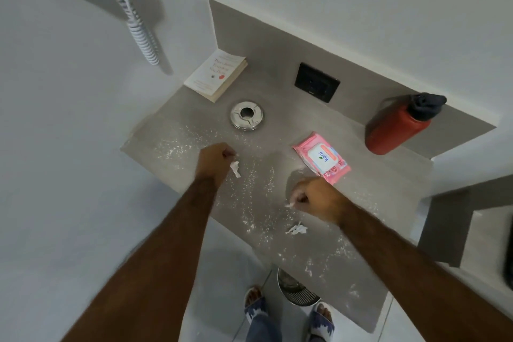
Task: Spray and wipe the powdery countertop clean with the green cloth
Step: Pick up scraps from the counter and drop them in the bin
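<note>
The grey countertop [388, 203] is scattered with white powder [249, 183] across its middle and front. My left hand [215, 158] hovers over the powder with its fingers closed on a small white paper scrap [235, 169] that hangs from them. To the right, my right hand [313, 198] is closed on another white scrap [290, 205] just above the surface. A third crumpled white scrap [297, 229] lies on the counter in front of my right hand. No green cloth or spray bottle is in view.
A pink wet-wipes pack [323, 158] lies beside my right hand. A red bottle [397, 125] stands at the back right, a metal ashtray [246, 114] and a book [215, 76] at the back left. A wall socket [316, 82] and a hairdryer cord [141, 33] are on the walls.
</note>
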The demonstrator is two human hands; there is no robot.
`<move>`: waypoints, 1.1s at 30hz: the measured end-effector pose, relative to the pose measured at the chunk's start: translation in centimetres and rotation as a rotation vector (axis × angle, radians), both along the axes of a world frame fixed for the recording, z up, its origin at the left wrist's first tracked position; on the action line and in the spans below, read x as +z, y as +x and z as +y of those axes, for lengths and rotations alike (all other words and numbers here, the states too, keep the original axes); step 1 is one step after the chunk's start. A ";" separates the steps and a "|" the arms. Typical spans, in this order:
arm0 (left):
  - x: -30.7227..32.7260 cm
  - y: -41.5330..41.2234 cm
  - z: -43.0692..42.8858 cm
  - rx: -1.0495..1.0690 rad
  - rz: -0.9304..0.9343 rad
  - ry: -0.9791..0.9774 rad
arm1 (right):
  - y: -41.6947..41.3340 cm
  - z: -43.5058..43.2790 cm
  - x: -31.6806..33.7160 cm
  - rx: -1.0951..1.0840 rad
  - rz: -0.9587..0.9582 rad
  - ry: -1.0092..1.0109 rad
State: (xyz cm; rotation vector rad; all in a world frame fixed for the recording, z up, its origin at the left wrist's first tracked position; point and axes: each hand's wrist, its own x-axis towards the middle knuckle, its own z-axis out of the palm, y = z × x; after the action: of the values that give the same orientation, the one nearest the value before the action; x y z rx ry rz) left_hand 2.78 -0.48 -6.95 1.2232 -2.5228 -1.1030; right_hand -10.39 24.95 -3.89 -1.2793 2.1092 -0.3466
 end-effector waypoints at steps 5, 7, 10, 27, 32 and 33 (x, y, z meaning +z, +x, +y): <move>-0.9 2.0 2.3 -0.077 -0.061 -0.034 | 2.9 2.0 1.1 0.131 -0.038 0.089; -1.5 1.6 2.5 -0.106 -0.084 -0.072 | 3.9 2.0 0.2 0.140 0.011 0.151; -2.4 0.8 2.6 -0.163 -0.099 -0.156 | 5.6 2.6 -1.8 0.175 0.166 0.314; -1.4 10.4 22.6 0.080 0.175 0.253 | 13.5 13.8 -2.7 -0.027 0.008 -0.114; -5.2 15.5 32.5 0.175 0.128 0.360 | 18.6 22.0 -7.5 0.008 -0.058 -0.046; -6.3 16.2 33.9 0.163 0.103 0.372 | 19.2 23.4 -9.0 -0.015 -0.082 -0.011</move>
State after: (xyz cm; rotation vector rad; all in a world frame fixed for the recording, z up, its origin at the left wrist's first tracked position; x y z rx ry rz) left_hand 18.99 33.40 -13.28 1.3830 -2.1607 -1.5954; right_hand 8.84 48.33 -12.90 -1.2356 2.0518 -0.4105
